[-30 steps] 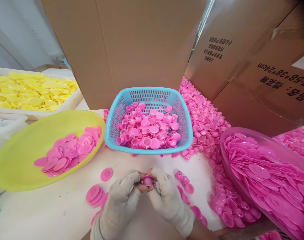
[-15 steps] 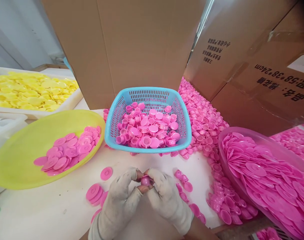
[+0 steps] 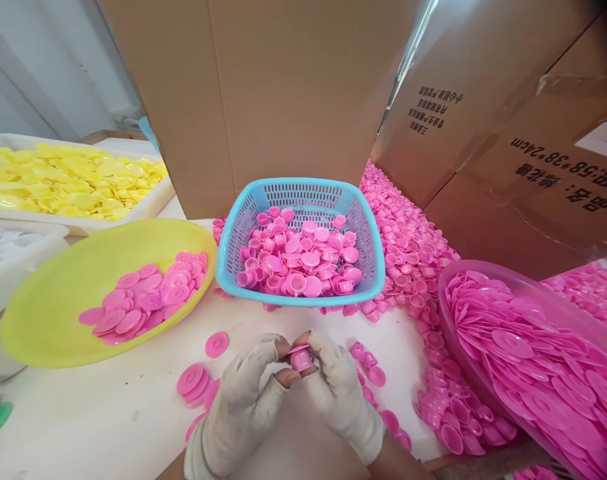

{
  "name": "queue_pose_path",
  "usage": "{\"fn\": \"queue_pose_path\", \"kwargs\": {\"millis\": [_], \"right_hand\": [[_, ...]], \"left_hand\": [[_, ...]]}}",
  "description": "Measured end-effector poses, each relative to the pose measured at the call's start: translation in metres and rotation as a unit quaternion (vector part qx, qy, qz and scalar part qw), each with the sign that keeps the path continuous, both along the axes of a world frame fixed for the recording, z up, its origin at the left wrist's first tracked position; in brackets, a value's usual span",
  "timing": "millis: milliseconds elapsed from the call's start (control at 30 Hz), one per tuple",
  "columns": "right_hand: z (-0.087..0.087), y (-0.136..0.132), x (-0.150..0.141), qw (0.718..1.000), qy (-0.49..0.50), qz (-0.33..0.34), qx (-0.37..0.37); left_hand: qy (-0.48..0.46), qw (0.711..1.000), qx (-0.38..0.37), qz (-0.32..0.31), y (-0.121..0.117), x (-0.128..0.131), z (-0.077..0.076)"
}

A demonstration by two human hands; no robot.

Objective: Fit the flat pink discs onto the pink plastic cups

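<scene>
In front of me, my left hand and my right hand, both in off-white fingerless gloves, meet around a small pink toy cup. A thin pink saucer lies across the top of the cup, slightly tilted. My left fingertips pinch at the saucer's left edge, with the thumb low beside the cup. On the right, finger and thumb grip the cup's side; the fingers partly hide both pieces. Loose pink saucers lie left of my hands, and a few pink cups lie to the right.
Ahead stands a blue basket with pink cups and saucers. A yellow basin at left and a pink basin at right hold saucers. Pink cups are heaped beside cardboard boxes. A white tray carries yellow discs.
The cup and saucer between my fingers have tipped, so more of the cup's side shows. My hands stay together. The whole view has shifted slightly.
</scene>
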State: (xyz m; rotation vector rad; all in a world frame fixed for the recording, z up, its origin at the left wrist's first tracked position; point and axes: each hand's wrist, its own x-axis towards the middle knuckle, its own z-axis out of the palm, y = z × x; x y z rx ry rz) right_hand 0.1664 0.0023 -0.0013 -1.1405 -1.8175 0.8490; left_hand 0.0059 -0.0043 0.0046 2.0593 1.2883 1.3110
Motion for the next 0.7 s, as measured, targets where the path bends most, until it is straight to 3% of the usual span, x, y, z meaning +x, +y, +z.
{"fn": "queue_pose_path", "kwargs": {"millis": [233, 367, 500, 700], "right_hand": [[-0.001, 0.000, 0.000, 0.999, -0.019, -0.023, 0.041], [-0.001, -0.005, -0.006, 0.999, 0.039, -0.011, -0.016], [0.002, -0.013, -0.012, 0.994, 0.072, -0.033, -0.073], [0.005, -0.014, -0.016, 0.995, 0.072, -0.011, -0.074]], "left_hand": [[0.021, 0.999, 0.038, -0.003, -0.003, 0.004, 0.004], [0.018, 0.998, 0.054, -0.006, -0.007, 0.003, 0.005], [-0.003, 0.999, 0.025, -0.020, -0.009, 0.003, 0.012], [-0.012, 1.000, 0.013, -0.007, -0.010, 0.004, 0.017]]}}
